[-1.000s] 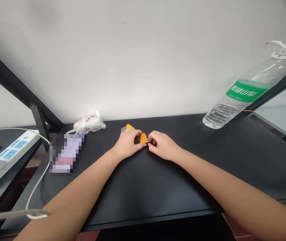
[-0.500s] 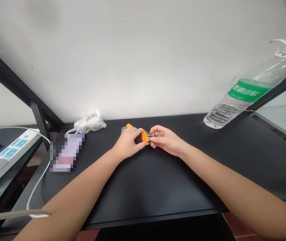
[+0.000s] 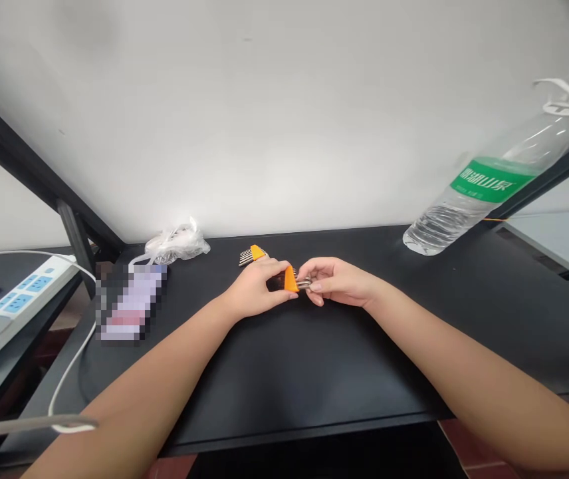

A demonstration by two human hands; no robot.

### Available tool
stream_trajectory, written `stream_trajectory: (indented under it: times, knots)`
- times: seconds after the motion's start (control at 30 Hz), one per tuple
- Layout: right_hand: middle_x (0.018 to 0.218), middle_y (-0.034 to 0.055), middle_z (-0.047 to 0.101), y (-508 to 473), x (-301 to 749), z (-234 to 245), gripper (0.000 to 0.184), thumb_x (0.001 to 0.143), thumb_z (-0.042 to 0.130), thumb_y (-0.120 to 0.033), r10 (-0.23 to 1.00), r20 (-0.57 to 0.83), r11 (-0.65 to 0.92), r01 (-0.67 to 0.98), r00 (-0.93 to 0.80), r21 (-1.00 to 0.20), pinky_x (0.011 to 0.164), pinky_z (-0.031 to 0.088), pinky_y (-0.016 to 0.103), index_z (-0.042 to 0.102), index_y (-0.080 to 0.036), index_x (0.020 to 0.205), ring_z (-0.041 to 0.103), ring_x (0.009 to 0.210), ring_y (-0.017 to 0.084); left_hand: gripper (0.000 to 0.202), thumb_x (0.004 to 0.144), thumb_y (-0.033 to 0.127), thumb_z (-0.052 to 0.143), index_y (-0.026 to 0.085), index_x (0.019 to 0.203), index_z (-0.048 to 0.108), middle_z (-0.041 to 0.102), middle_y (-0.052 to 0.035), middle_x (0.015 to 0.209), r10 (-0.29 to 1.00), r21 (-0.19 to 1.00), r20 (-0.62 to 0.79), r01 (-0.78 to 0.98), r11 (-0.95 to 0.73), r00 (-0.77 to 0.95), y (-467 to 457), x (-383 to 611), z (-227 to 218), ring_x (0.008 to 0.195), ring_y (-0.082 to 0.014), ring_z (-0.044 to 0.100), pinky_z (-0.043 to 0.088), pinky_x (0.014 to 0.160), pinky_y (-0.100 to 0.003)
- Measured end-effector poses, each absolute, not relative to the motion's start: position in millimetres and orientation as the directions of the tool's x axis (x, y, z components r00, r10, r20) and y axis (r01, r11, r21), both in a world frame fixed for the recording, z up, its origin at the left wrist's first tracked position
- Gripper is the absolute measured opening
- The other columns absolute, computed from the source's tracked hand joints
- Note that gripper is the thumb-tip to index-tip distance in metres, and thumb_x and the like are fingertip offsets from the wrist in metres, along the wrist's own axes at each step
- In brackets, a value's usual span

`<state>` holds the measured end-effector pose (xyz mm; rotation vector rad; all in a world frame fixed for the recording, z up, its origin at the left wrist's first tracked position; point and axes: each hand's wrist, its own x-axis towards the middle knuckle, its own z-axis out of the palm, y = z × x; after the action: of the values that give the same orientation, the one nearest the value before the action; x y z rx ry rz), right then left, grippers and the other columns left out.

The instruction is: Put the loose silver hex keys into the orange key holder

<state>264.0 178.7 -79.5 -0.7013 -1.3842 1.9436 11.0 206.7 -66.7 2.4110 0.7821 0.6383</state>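
Observation:
My left hand [image 3: 259,287] is closed around a hex key set with an orange plastic holder [image 3: 291,280], held just above or on the black tabletop. Straight metal shafts [image 3: 246,257] of several keys stick out at its left end, beside a second orange part. The middle of the set is hidden by my left fingers. At the right end, the bent ends of the keys show, and my right hand [image 3: 337,282] pinches a hex key [image 3: 304,284] there between thumb and fingers.
A large water bottle [image 3: 468,193] with a green label stands at the back right. On the left lie a crumpled plastic bag [image 3: 177,243], a blurred-out phone-like object [image 3: 133,303] and a white cable [image 3: 72,362]. A power strip [image 3: 20,299] rests further left. The wall rises behind.
My right hand has moved slightly right, away from the orange holder, and more metal shows between the two. The left hand still grips the set, turned slightly.

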Motion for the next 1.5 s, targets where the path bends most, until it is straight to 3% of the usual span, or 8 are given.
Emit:
stream_trajectory:
  times: [0.17, 0.33, 0.53, 0.63, 0.73, 0.87, 1.4, 1.5]
  knots:
    - [0.09, 0.0064, 0.074, 180.4, 270.0, -81.9, 0.027, 0.086, 0.08, -0.025, 0.699, -0.093, -0.237, -0.107, -0.709, -0.966, 0.057, 0.053, 0.027, 0.067, -0.017, 0.108, 0.072, 0.068, 0.018, 0.027, 0.087, 0.044, 0.075, 0.023, 0.103, 0.068, 0.065, -0.0021, 0.087, 0.585, 0.622, 0.271, 0.325, -0.713, 0.764, 204.2, 11.2, -63.7, 0.083, -0.0194, 0.058, 0.046, 0.08, -0.032]
    - [0.084, 0.0051, 0.075, 178.5, 267.0, -84.6, 0.024, 0.083, 0.084, -0.026, 0.747, -0.053, -0.233, -0.186, -0.663, -0.955, 0.061, 0.058, 0.032, 0.065, -0.017, 0.094, 0.071, 0.061, 0.017, 0.026, 0.088, 0.046, 0.074, 0.023, 0.1, 0.07, 0.065, -0.0025, 0.085, 0.59, 0.671, 0.249, 0.302, -0.677, 0.768, 201.9, 11.5, -59.6, 0.083, -0.0197, 0.058, 0.047, 0.079, -0.033]
    - [0.071, -0.0024, 0.068, 176.4, 263.9, -87.9, 0.028, 0.078, 0.088, -0.029, 0.773, 0.008, -0.244, -0.308, -0.635, -0.92, 0.05, 0.051, 0.026, 0.062, -0.019, 0.084, 0.064, 0.051, 0.013, 0.028, 0.086, 0.047, 0.075, 0.022, 0.097, 0.069, 0.062, -0.0022, 0.083, 0.596, 0.742, 0.229, 0.258, -0.618, 0.77, 200.6, 11.1, -57.7, 0.082, -0.0193, 0.058, 0.048, 0.08, -0.033]
    - [0.07, -0.0007, 0.069, 177.9, 265.1, -87.6, 0.024, 0.08, 0.086, -0.027, 0.778, -0.046, -0.239, -0.227, -0.627, -0.944, 0.055, 0.054, 0.029, 0.066, -0.019, 0.09, 0.066, 0.054, 0.015, 0.026, 0.085, 0.045, 0.076, 0.022, 0.094, 0.067, 0.062, -0.0018, 0.084, 0.617, 0.717, 0.237, 0.293, -0.632, 0.751, 202.6, 10.6, -60.7, 0.082, -0.0192, 0.057, 0.048, 0.079, -0.032]
    - [0.073, 0.0029, 0.072, 180.0, 266.2, -85.8, 0.022, 0.083, 0.084, -0.027, 0.857, -0.061, -0.17, -0.169, -0.512, -0.971, 0.059, 0.055, 0.031, 0.069, -0.019, 0.097, 0.069, 0.06, 0.018, 0.022, 0.088, 0.042, 0.072, 0.022, 0.088, 0.062, 0.062, -0.0009, 0.083, 0.654, 0.674, 0.25, 0.356, -0.647, 0.714, 204.9, 10.8, -62.3, 0.078, -0.0176, 0.055, 0.046, 0.076, -0.031]
    - [0.07, 0.001, 0.069, 181.0, 265.0, -83.6, 0.022, 0.084, 0.084, -0.031, 0.902, -0.059, -0.165, -0.213, -0.428, -0.963, 0.057, 0.053, 0.029, 0.068, -0.02, 0.095, 0.064, 0.058, 0.016, 0.024, 0.091, 0.04, 0.068, 0.021, 0.081, 0.056, 0.059, 0.0007, 0.078, 0.67, 0.627, 0.266, 0.404, -0.666, 0.693, 206.1, 11.2, -61.2, 0.073, -0.0161, 0.052, 0.044, 0.073, -0.03]
    - [0.068, 0.0, 0.065, 183.9, 276.8, -89.0, 0.017, 0.087, 0.081, -0.026, 0.866, 0.003, -0.146, -0.26, -0.5, -0.955, 0.056, 0.044, 0.026, 0.066, -0.019, 0.09, 0.059, 0.055, 0.012, 0.026, 0.087, 0.043, 0.074, 0.021, 0.098, 0.065, 0.058, 0.0021, 0.077, 0.64, 0.682, 0.289, 0.316, -0.659, 0.712, 207.8, 6.1, -65.5, 0.071, -0.0139, 0.051, 0.043, 0.069, -0.027]
    - [0.067, 0.0, 0.066, 182.7, 275.7, -88.2, 0.018, 0.087, 0.081, -0.028, 0.867, -0.009, -0.16, -0.262, -0.498, -0.952, 0.056, 0.044, 0.026, 0.066, -0.019, 0.091, 0.059, 0.055, 0.013, 0.032, 0.087, 0.043, 0.073, 0.021, 0.11, 0.066, 0.064, -0.0008, 0.086, 0.651, 0.67, 0.297, 0.333, -0.664, 0.699, 204.9, 7.5, -69.0, 0.077, -0.016, 0.057, 0.047, 0.075, -0.029]
